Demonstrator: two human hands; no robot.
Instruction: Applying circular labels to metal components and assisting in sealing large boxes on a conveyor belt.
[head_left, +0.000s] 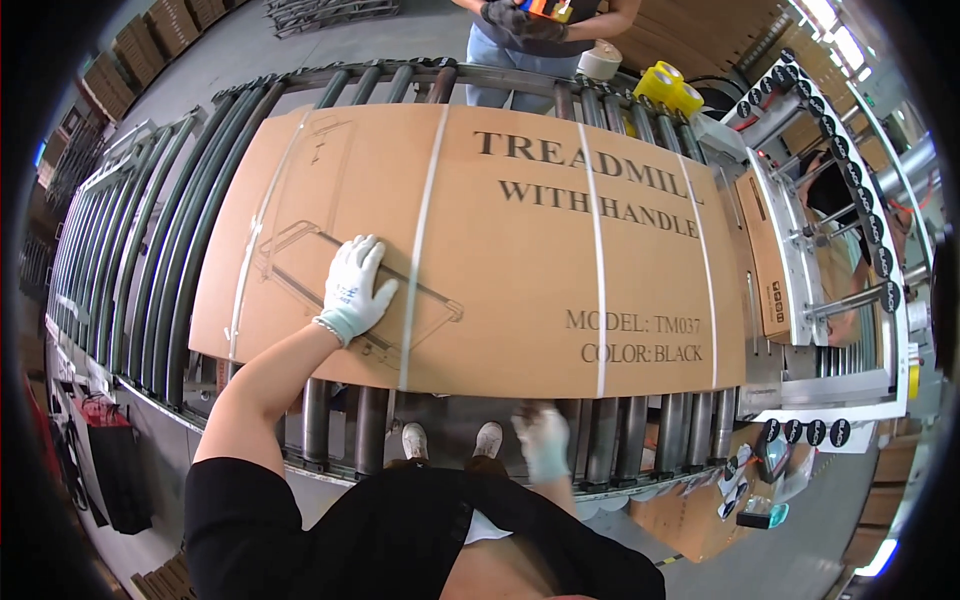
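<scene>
Dark rollers (pixel 140 260) run out leftward from under the big carton (pixel 500 290), on whose top the gloved left grip (pixel 357 290) lies flat, fingers extended, grasping nothing. By the carton's near edge the right grip (pixel 543 440) is blurred, so I can't tell how far it's closed; past the far edge are a co-worker (pixel 500 50) and yellow tape rolls (pixel 655 85). A smaller carton (pixel 765 255) and metal frame (pixel 815 395) crowd its right end.

Right hand (pixel 543 440) blurred near the carton (pixel 520 290), contact unclear, printed line drawing (pixel 432 292) partly hidden by the left hand (pixel 354 288), co-worker (pixel 510 58) cut off by the top edge
</scene>
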